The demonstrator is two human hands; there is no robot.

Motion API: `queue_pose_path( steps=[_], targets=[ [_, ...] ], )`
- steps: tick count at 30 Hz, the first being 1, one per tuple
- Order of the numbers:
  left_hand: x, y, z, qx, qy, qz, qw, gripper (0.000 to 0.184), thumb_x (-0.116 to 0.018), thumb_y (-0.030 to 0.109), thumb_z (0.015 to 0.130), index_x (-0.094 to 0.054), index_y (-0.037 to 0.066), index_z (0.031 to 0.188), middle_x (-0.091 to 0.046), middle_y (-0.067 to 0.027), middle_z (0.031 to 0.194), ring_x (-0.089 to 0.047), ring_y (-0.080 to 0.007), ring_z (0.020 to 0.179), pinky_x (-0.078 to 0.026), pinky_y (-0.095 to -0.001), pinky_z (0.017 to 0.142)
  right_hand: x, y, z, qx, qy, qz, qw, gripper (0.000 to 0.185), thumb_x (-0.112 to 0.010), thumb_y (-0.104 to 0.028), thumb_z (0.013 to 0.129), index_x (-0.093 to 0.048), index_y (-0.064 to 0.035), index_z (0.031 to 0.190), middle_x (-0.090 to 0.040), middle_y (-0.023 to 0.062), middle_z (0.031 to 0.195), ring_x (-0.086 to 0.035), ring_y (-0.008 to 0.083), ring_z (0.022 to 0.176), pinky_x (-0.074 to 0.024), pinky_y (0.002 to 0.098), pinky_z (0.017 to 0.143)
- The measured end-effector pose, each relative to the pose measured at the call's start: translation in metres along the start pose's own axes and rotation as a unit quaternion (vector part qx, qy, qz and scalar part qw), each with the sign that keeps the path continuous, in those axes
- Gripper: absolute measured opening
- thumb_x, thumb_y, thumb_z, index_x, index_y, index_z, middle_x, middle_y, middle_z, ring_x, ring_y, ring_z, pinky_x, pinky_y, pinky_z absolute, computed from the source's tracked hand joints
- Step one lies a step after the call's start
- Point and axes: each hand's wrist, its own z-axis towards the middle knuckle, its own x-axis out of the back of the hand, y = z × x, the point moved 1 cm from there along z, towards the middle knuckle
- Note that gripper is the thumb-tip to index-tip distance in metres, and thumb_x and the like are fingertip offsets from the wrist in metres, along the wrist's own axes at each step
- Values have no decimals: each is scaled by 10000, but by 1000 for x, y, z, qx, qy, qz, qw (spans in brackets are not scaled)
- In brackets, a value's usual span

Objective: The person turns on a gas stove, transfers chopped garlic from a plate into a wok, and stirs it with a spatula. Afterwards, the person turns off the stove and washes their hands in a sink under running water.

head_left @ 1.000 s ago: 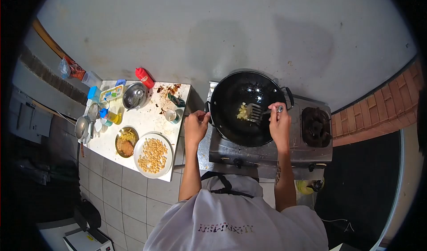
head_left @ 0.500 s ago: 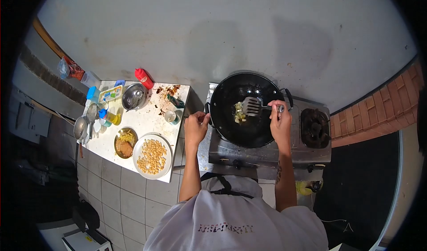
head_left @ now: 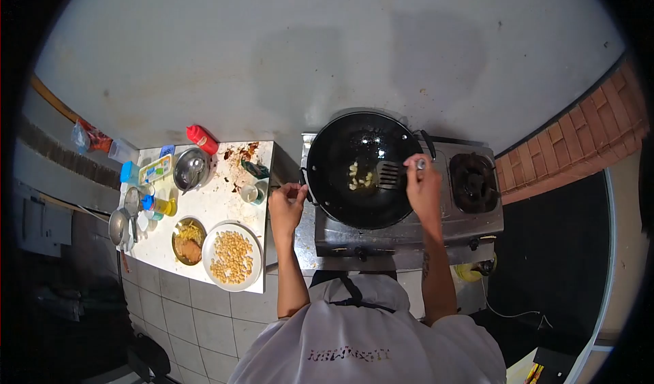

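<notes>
Toward the left edge of the stove (head_left: 340, 244), your wok (head_left: 368, 210) sits with its left handle (head_left: 304, 176) clamped in your left hand (head_left: 286, 207); your right hand (head_left: 422, 188), well apart, grips the spatula (head_left: 389, 175), its slotted head beside the pale pieces (head_left: 355, 176). Recommended: brace the handle, lay the blade flat, turn every piece.

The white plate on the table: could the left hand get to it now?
Probably yes: nothing visible blocks the way to the white plate, though the left hand would first have to leave the wok handle.
</notes>
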Motion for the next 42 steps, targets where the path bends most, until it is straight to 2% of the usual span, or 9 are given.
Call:
queue_pose_path(
  steps=[9, 13, 15, 21, 23, 31, 36, 40, 42],
  targets=[
    [1, 3, -2, -25, 7, 19, 999, 241, -718, 190, 849, -702, -47, 888, -709, -177, 775, -710, -244, 707, -527, -337, 673, -1, -23, 5, 21, -15, 5, 1000, 47, -555, -31, 937, -564, 10, 960, -631, 104, 758, -545, 139, 588, -432, 280, 554],
    [-4, 7, -9, -6, 20, 22, 1000, 248, -701, 183, 860, -697, -53, 934, -707, -184, 790, -710, -265, 728, -532, -348, 693, -12, -9, 5, -25, -21, -23, 999, 74, -556, -51, 939, -565, 21, 952, -662, 139, 773, -657, 183, 652, -484, 305, 583],
    [-6, 3, -12, 11, 33, 28, 999, 252, -695, 181, 864, -694, -56, 949, -707, -185, 792, -709, -273, 733, -533, -351, 697, -21, -3, 10, 0, 9, 60, 998, 82, -528, -64, 975, -570, -4, 938, -595, 19, 692, -497, 43, 515, -378, 233, 466],
    [-13, 9, -18, -31, 81, 77, 993, 254, -677, 176, 868, -691, -57, 968, -697, -207, 823, -693, -310, 761, -530, -378, 705, 4, 9, 19, 29, 11, 53, 998, 95, -545, -44, 964, -557, 16, 891, -636, 24, 740, -451, 17, 516, -338, 214, 459],
    [-16, 11, -20, -34, 93, 105, 990, 256, -679, 178, 867, -692, -53, 977, -695, -207, 835, -690, -312, 764, -528, -381, 711, -4, 16, 19, 14, -13, 56, 998, 50, -571, -23, 920, -570, 23, 901, -652, 110, 763, -605, 148, 614, -463, 291, 555],
    [-20, 25, -25, 2, 104, 140, 985, 236, -678, 174, 866, -701, -29, 983, -690, -207, 846, -687, -313, 766, -524, -387, 711, 15, 15, 31, 14, -76, 85, 993, 45, -571, -30, 918, -566, 3, 888, -639, 98, 750, -627, 182, 622, -470, 301, 573],
    [-25, 36, -29, 26, 159, 111, 981, 229, -702, 177, 849, -711, -11, 978, -700, -186, 815, -697, -277, 748, -529, -361, 697, -4, 15, 25, 53, -78, 99, 991, 43, -565, -32, 914, -573, 9, 905, -648, 155, 782, -646, 325, 690, -490, 382, 632],
    [-28, 24, -31, 70, 165, 75, 981, 225, -701, 175, 844, -713, -17, 959, -705, -188, 824, -700, -267, 749, -534, -355, 700, 8, 2, 29, 67, -68, 96, 991, 56, -559, -56, 932, -577, -5, 917, -625, 109, 750, -612, 208, 640, -470, 330, 607],
    [-33, 19, -33, 26, 200, 82, 976, 222, -691, 177, 846, -706, -18, 950, -696, -196, 840, -687, -301, 770, -529, -383, 713, 8, 0, 24, 55, -80, 99, 990, 69, -542, -47, 949, -570, 10, 921, -615, 91, 775, -594, 167, 654, -467, 302, 588]
  ],
)
